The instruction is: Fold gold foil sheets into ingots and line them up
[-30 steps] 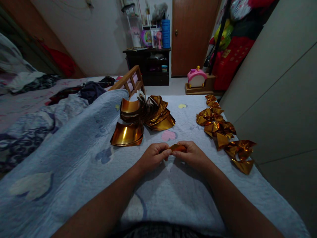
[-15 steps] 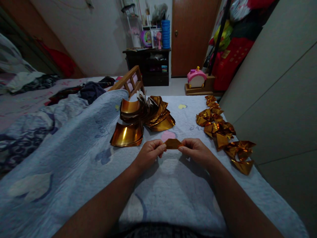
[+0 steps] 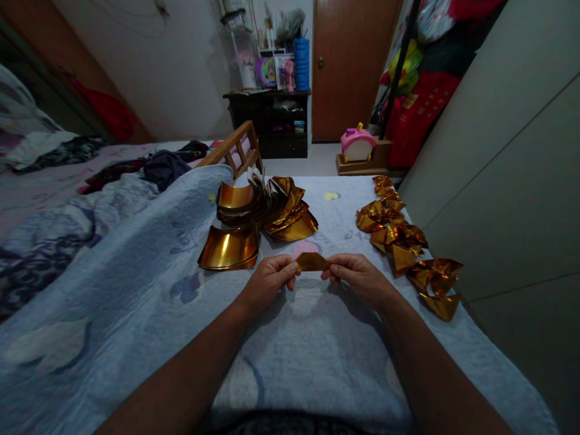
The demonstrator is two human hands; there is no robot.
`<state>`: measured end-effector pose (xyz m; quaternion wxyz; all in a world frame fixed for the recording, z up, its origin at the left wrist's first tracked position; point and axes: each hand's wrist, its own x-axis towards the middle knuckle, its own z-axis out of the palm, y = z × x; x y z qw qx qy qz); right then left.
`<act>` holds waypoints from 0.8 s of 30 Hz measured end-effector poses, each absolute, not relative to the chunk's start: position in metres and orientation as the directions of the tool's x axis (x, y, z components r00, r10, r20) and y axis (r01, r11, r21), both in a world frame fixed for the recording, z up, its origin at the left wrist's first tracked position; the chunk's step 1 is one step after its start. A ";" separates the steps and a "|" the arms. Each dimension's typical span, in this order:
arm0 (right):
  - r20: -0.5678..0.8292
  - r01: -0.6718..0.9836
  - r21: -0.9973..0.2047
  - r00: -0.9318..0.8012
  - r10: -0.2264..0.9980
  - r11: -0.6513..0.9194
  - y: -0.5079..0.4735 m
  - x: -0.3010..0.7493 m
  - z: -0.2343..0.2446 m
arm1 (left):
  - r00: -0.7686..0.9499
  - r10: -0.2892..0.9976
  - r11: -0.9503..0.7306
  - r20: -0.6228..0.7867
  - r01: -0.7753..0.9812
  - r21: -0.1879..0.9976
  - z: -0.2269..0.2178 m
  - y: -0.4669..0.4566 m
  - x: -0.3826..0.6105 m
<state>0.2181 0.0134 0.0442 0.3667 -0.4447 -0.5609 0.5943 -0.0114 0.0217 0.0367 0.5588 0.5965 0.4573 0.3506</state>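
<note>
Between my two hands a small piece of folded gold foil paper [image 3: 310,261] is stretched level, its top sloping down at both ends. My left hand [image 3: 273,275] pinches its left end between thumb and fingers. At the right end, my right hand [image 3: 356,273] pinches it the same way. Beyond my left hand lies a fanned stack of shiny gold foil sheets [image 3: 230,246], curved and overlapping. To the right of my right hand, several folded gold foil pieces [image 3: 403,258] lie in a row along the bed's edge.
A pale blue quilt [image 3: 299,350] with printed shapes covers the bed under my hands. At its far left stands a wooden bed rail [image 3: 242,148]. A pink and white toy [image 3: 357,144] sits beyond the far edge. A light panel [image 3: 512,151] rises along the right side.
The folded paper's left end has tipped slightly, and my right fingers have shifted at its right end. Both hands still hold it. The whole view has moved a little.
</note>
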 end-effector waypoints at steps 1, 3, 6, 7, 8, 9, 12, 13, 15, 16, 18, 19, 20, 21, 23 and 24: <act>-0.122 0.038 -0.992 -0.341 0.932 -0.116 0.013 0.218 0.043 | 0.334 0.938 0.048 -0.098 0.155 0.987 0.036 0.022 -0.011; -0.136 0.003 -0.990 -0.348 0.928 -0.143 0.013 0.218 0.043 | 0.328 0.938 0.060 -0.109 0.156 0.986 0.034 0.021 -0.011; -0.151 -0.005 -0.987 -0.336 0.930 -0.162 0.012 0.218 0.045 | 0.324 0.938 0.080 -0.126 0.153 0.985 0.034 0.022 -0.010; -0.152 0.001 -0.987 -0.330 0.932 -0.161 0.011 0.217 0.045 | 0.322 0.938 0.084 -0.130 0.152 0.985 0.034 0.022 -0.010; -0.149 0.009 -0.988 -0.326 0.933 -0.155 0.011 0.216 0.045 | 0.321 0.938 0.086 -0.132 0.153 0.984 0.034 0.022 -0.009; -0.145 0.023 -0.989 -0.328 0.934 -0.145 0.011 0.214 0.044 | 0.322 0.938 0.085 -0.132 0.156 0.984 0.035 0.022 -0.009; -0.127 0.077 -0.991 -0.335 0.933 -0.107 0.011 0.205 0.041 | 0.353 0.927 0.069 -0.128 0.175 0.982 0.036 0.021 -0.008; -0.118 0.094 -0.991 -0.327 0.938 -0.092 0.010 0.202 0.040 | 0.370 0.920 0.063 -0.126 0.179 0.982 0.037 0.020 -0.007; -0.103 0.114 -0.991 -0.314 0.944 -0.070 0.010 0.196 0.038 | 0.402 0.907 0.056 -0.125 0.179 0.982 0.037 0.019 -0.005; -0.095 0.116 -0.991 -0.310 0.946 -0.061 0.010 0.194 0.037 | 0.415 0.901 0.054 -0.125 0.178 0.983 0.037 0.018 -0.004; -0.086 0.107 -0.993 -0.309 0.947 -0.055 0.010 0.191 0.036 | 0.432 0.893 0.050 -0.123 0.176 0.983 0.037 0.017 -0.003; -0.086 0.099 -0.993 -0.312 0.946 -0.058 0.010 0.191 0.036 | 0.438 0.891 0.044 -0.119 0.178 0.983 0.037 0.017 -0.003; -0.087 0.088 -0.994 -0.313 0.946 -0.062 0.011 0.191 0.036 | 0.445 0.888 0.036 -0.114 0.182 0.983 0.037 0.017 -0.003; -0.089 0.073 -0.995 -0.316 0.944 -0.070 0.011 0.191 0.035 | 0.454 0.884 0.028 -0.111 0.185 0.982 0.037 0.017 -0.003; -0.091 0.041 -0.996 -0.327 0.941 -0.082 0.011 0.193 0.035 | 0.487 0.867 0.020 -0.107 0.181 0.983 0.037 0.018 -0.005; -0.091 0.029 -0.996 -0.332 0.939 -0.086 0.011 0.193 0.035 | 0.507 0.856 0.017 -0.103 0.170 0.985 0.037 0.018 -0.006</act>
